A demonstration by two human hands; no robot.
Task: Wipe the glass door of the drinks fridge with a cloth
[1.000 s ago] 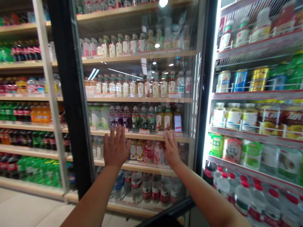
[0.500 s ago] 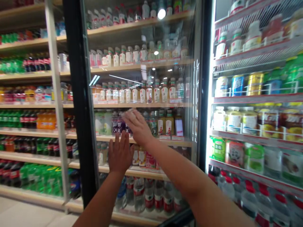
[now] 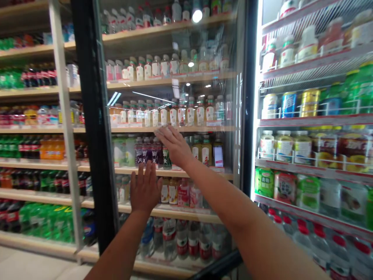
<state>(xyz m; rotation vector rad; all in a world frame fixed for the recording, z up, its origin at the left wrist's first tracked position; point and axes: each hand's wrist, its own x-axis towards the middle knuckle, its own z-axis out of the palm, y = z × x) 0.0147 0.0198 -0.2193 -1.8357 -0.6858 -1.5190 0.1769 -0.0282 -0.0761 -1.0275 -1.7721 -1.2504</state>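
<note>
Standing before shelved bottles (image 3: 200, 112): glass door (image 3: 145, 87), likely heavy, rigid, slick, breakable; best gripped at its dark frame (image 3: 89, 116). Left hand (image 3: 144, 190) outstretched, right hand (image 3: 176, 147) flattened higher, apart; can't tell whether either presses glass.

Strip light (image 3: 257, 97) around 2 o'clock is super bright, basically blown out; the glass door (image 3: 136, 88) throws back a round glare spot (image 3: 197, 16) at 12 and thin streaks (image 3: 114, 98) toward 10; the shelves (image 3: 26, 50) out at 10 sit kinda dim; left hand (image 3: 145, 190) reads darker than the right hand (image 3: 176, 147), whose fingertips (image 3: 163, 133) go blurry; red-capped bottles (image 3: 337, 251) at 4 look stretched and soft near the edge; there's a pixelated patch (image 3: 218, 156) just off centre.
</note>
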